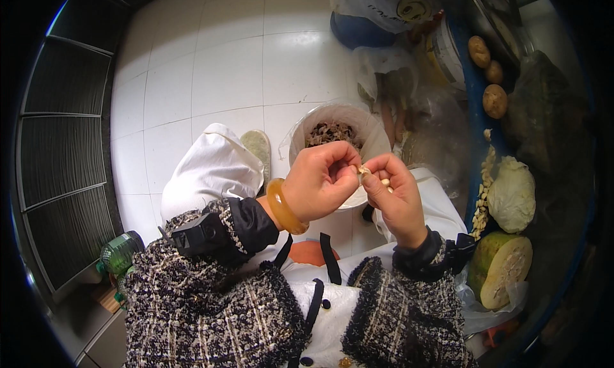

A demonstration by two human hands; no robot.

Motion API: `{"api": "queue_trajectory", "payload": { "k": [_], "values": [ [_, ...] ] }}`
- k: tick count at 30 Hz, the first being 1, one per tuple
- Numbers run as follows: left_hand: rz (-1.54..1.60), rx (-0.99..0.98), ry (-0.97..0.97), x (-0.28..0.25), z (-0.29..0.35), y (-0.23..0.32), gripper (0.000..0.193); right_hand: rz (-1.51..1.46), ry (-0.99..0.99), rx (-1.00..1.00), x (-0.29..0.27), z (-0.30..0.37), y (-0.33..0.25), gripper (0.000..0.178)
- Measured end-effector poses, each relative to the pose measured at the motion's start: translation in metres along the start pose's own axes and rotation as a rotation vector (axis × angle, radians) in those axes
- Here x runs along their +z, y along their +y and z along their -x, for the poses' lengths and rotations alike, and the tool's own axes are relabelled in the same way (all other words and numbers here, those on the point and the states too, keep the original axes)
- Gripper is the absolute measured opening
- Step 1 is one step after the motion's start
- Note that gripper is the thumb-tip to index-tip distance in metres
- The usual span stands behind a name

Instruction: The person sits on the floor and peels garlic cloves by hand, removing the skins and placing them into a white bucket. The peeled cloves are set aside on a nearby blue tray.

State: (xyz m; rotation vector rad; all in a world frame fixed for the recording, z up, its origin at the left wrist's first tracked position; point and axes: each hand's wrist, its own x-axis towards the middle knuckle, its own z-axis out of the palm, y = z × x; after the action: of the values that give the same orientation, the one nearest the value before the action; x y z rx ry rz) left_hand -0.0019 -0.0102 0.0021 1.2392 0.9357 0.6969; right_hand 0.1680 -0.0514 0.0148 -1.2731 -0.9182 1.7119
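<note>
While both bare hands meet over a white, round bin lined with thin clear plastic (374,130), one small, ivory, papery garlic clove (364,170) sits between their fingertips, just above the bin's near side. The left hand (324,177), with one smooth, glossy amber bangle (286,206) at its wrist, has its thumb and forefinger pinched closed at the clove's left end; the right hand (399,192) grips the other end between thumb and forefinger, and at least one more smooth, pale clove (386,182) shows against its curled fingers. Dry, crumpled brown scraps (332,133) fill the bin's far part. To the right, on a blue surface (475,102), a long, loose row of knobbly, cream-coloured garlic cloves (483,192) runs from far to near, too crowded to count. Beyond its far end lie three rounded, matte brown potatoes (495,101); just right of the row rests one wrinkled, pale green cabbage (512,195), and nearer, one cut green-skinned gourd (503,270) turns its pale, fleshy oval face upward, touching crinkled clear plastic (489,313). On the left, beside dark ribbed panels (64,147), are at least two green-tinted, translucent plastic bottles (121,251). Between these sides spread glossy white square floor tiles (230,67).
</note>
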Motion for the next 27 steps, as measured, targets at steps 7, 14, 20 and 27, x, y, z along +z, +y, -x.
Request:
{"api": "queue_trajectory", "payload": {
  "k": [7,14,20,27],
  "values": [
    [0.010,0.005,-0.113,-0.0054,-0.0003,0.0011,0.010,0.076,0.005,-0.076,-0.0029,-0.0014,0.0011,0.013],
    [-0.075,0.069,-0.145,-0.0070,-0.0018,0.0015,0.020,0.375,0.015,-0.234,-0.0045,-0.0008,-0.0011,0.012],
    [-0.331,0.187,-0.135,-0.0077,-0.0025,0.0037,0.015,0.468,-0.008,-0.222,-0.0065,-0.0005,-0.0059,0.011],
    [-0.357,0.278,-0.084,-0.0050,-0.0009,0.0023,0.007,0.371,-0.033,-0.171,-0.0067,-0.0015,-0.0006,0.012]
  ]
}}
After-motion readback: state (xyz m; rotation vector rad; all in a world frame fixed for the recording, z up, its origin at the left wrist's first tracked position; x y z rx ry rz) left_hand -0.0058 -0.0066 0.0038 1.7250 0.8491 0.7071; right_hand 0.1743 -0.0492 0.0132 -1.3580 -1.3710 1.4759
